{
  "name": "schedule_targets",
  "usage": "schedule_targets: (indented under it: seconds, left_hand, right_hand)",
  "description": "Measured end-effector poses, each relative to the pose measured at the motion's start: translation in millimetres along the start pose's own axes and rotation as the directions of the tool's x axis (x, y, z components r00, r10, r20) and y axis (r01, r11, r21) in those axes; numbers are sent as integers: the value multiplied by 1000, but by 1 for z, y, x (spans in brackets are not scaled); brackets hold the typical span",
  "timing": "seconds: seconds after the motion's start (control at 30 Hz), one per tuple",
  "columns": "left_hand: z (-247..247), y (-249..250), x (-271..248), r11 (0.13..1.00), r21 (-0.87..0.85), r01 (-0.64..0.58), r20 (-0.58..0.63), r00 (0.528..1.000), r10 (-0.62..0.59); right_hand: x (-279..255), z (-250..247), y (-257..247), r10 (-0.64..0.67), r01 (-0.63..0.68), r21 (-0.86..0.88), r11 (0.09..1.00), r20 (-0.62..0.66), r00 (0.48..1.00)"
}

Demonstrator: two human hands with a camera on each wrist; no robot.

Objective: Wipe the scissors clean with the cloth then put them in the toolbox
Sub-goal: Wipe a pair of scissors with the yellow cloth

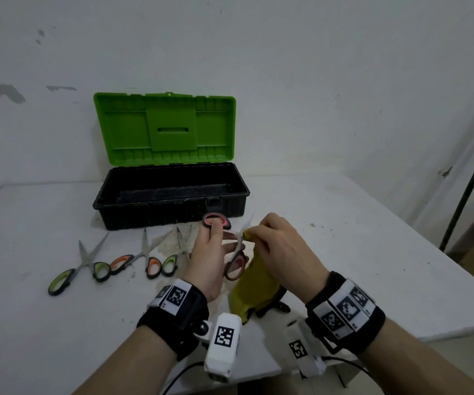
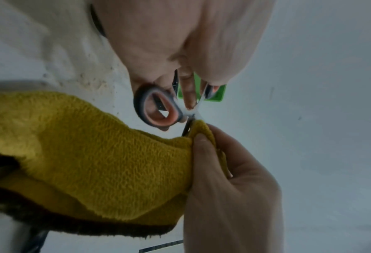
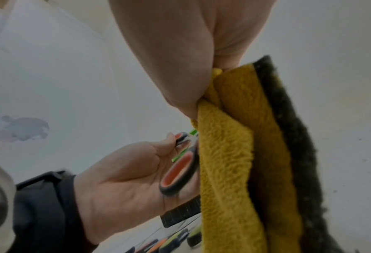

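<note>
I hold the red-handled scissors point(image 1: 231, 246) up just in front of the toolbox point(image 1: 170, 195), above the tabletop point(image 1: 344, 238). My left hand point(image 1: 210, 260) grips them by the handles: one finger goes through the loop nearest the toolbox, and the other loop lies against my palm, so the blades stand spread apart. In the left wrist view the same scissors point(image 2: 158, 109) show their pivot right beside a fold of cloth.

My right hand point(image 1: 278, 246) pinches the yellow cloth point(image 1: 254, 289) around one blade, thumb and fingertips closed on the fold, close to the pivot. The rest of the cloth hangs down from that hand toward the tabletop, and its dark underside shows along one edge in the right wrist view point(image 3: 245, 154). My two hands are close together, joined only through the scissors and the cloth.

The toolbox sits open against the wall, its green lid point(image 1: 164, 126) standing upright and its black tray facing me. To the left of the toolbox's front edge, three more pairs lie flat on the tabletop: green-handled scissors point(image 1: 82, 269) farthest out, orange-handled scissors point(image 1: 141, 258) in the middle, and another green-handled pair point(image 1: 177, 255) next to my left hand.
</note>
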State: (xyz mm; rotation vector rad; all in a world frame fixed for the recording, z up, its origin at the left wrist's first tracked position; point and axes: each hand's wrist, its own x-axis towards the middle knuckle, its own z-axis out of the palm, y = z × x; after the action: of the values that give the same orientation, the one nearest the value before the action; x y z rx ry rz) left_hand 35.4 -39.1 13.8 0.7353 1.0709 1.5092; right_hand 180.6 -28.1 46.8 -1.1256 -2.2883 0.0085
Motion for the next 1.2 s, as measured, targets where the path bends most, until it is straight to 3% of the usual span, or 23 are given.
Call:
schedule_targets:
  seconds: [0.2,0.43,0.57,0.7,0.87,1.07,1.2]
  left_hand:
    - [8,-5,3,996,94,-8,-59,998,14]
    - [3,-6,4,995,93,-18,-76,997,25]
    - [9,-5,0,998,61,0,-73,997,5]
    - [7,1,2,999,21,-42,-78,996,43]
    - [7,1,1,998,-54,-6,-65,998,2]
    - [7,7,4,998,-57,-17,-123,992,10]
    - [8,9,3,998,-41,-48,-113,993,44]
  right_hand:
    - [-1,6,-13,-66,66,-10,998,1,998]
    - [-8,2,-16,-90,102,-45,994,215,973]
    - [-3,5,-12,-38,39,-26,999,63,997]
    - [-13,9,-19,-120,121,-12,993,100,988]
    - [-14,6,-19,-138,138,6,990,45,989]
    - [0,-5,-2,26,-26,-6,1000,-74,997]
    - [-5,-1,-14,-128,128,16,992,-17,992]
